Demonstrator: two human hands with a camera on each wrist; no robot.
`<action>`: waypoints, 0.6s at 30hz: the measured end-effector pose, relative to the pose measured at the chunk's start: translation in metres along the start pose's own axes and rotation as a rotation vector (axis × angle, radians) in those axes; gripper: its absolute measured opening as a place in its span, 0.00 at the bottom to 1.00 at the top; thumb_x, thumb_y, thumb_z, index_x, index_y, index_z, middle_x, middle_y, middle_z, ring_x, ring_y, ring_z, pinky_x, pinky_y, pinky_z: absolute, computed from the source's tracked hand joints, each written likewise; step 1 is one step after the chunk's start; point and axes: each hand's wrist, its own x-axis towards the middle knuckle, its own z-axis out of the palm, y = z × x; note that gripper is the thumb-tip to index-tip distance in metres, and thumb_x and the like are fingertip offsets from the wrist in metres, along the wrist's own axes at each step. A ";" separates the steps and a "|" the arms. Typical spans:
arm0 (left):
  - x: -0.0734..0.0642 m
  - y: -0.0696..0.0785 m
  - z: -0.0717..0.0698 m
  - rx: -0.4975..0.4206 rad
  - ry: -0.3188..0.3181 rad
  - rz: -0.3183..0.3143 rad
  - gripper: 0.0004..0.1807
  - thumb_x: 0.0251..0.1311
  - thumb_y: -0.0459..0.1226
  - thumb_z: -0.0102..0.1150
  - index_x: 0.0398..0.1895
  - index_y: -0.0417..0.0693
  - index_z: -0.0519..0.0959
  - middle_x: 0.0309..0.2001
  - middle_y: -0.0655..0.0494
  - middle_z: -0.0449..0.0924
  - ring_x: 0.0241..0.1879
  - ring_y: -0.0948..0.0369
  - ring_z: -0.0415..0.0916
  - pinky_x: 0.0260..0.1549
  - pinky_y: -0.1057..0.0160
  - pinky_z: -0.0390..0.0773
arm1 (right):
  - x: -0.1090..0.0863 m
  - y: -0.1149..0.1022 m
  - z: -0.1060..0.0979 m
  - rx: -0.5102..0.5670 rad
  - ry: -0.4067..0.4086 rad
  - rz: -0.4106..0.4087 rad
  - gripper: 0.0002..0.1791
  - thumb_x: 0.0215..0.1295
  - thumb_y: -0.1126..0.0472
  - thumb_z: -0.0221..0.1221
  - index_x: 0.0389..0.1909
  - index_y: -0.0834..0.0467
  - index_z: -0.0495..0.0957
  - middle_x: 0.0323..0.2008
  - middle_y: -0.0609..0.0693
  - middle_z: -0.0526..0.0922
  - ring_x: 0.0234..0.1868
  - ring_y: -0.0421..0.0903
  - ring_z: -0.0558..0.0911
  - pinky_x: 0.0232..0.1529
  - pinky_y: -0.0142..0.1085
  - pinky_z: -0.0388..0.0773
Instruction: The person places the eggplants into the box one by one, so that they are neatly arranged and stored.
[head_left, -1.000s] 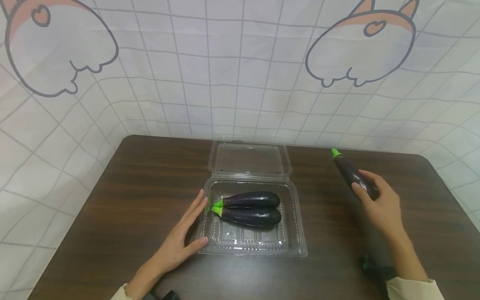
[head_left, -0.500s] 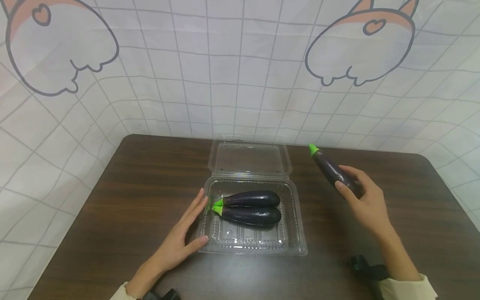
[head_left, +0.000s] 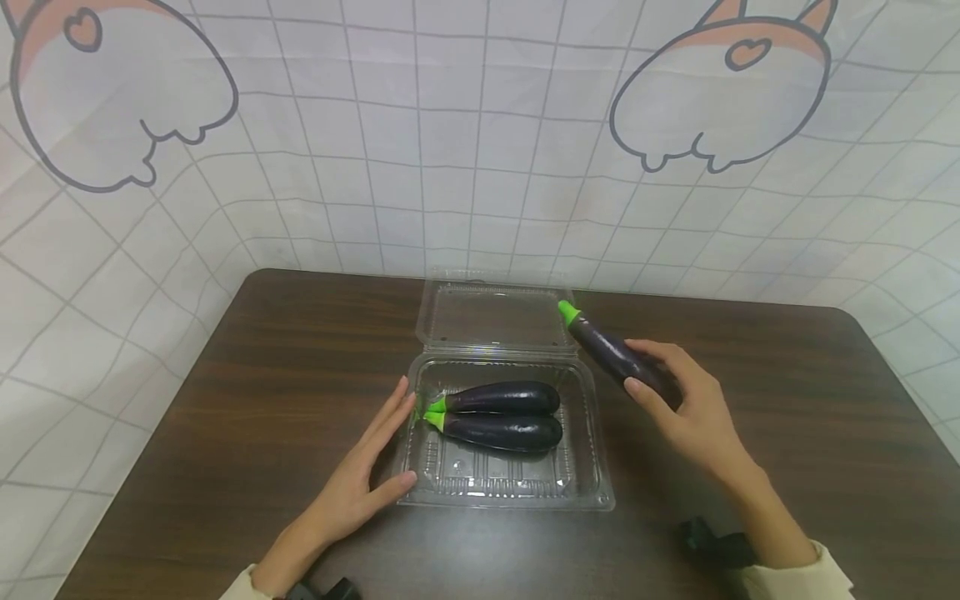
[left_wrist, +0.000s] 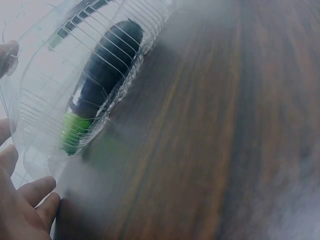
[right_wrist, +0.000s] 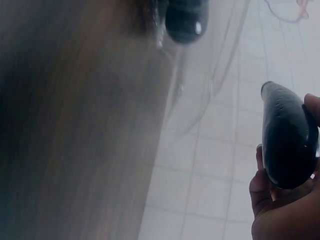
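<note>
My right hand (head_left: 697,417) grips a dark purple eggplant (head_left: 617,354) by its thick end, raised off the table. Its green stem end points up and left, over the lid's right corner. In the right wrist view, thumb and fingers close round this eggplant (right_wrist: 287,135). Two more eggplants, an upper one (head_left: 504,397) and a lower one (head_left: 502,434), lie side by side in a clear plastic clamshell container (head_left: 592,492), green ends left. My left hand (head_left: 348,492), fingers mostly straight and spread, touches the container's left edge. The left wrist view shows that hand's fingers (left_wrist: 37,192) beside the clear wall.
The container's clear lid (head_left: 495,317) lies folded back behind it, near the far edge of the brown wooden table (head_left: 300,367). A white gridded cloth (head_left: 517,150) with cartoon animals hangs behind. Dark wrist gear (head_left: 716,546) sits below the right wrist.
My right hand has moved left with its eggplant, from the table's right side to beside the container. The left hand and the two eggplants in the container have stayed put.
</note>
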 end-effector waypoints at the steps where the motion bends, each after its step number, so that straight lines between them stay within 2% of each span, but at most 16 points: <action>1: 0.000 0.000 0.000 -0.001 0.000 0.002 0.44 0.55 0.33 0.62 0.74 0.43 0.52 0.76 0.49 0.39 0.73 0.49 0.40 0.66 0.55 0.44 | 0.000 -0.002 0.002 0.004 -0.013 -0.020 0.30 0.57 0.68 0.65 0.62 0.51 0.72 0.49 0.48 0.78 0.38 0.43 0.73 0.32 0.33 0.70; 7: 0.000 0.000 0.000 -0.002 -0.002 -0.009 0.44 0.56 0.33 0.62 0.75 0.44 0.52 0.76 0.49 0.39 0.73 0.49 0.40 0.66 0.52 0.45 | 0.002 -0.013 0.012 0.032 -0.067 -0.095 0.30 0.57 0.68 0.64 0.62 0.51 0.72 0.51 0.46 0.77 0.39 0.42 0.74 0.34 0.34 0.71; 18: 0.001 0.001 -0.001 0.002 -0.004 -0.011 0.44 0.55 0.33 0.62 0.75 0.45 0.52 0.76 0.49 0.38 0.73 0.49 0.40 0.66 0.52 0.45 | 0.006 -0.027 0.028 0.103 -0.141 -0.173 0.28 0.57 0.66 0.63 0.60 0.50 0.73 0.53 0.44 0.77 0.45 0.42 0.76 0.41 0.35 0.72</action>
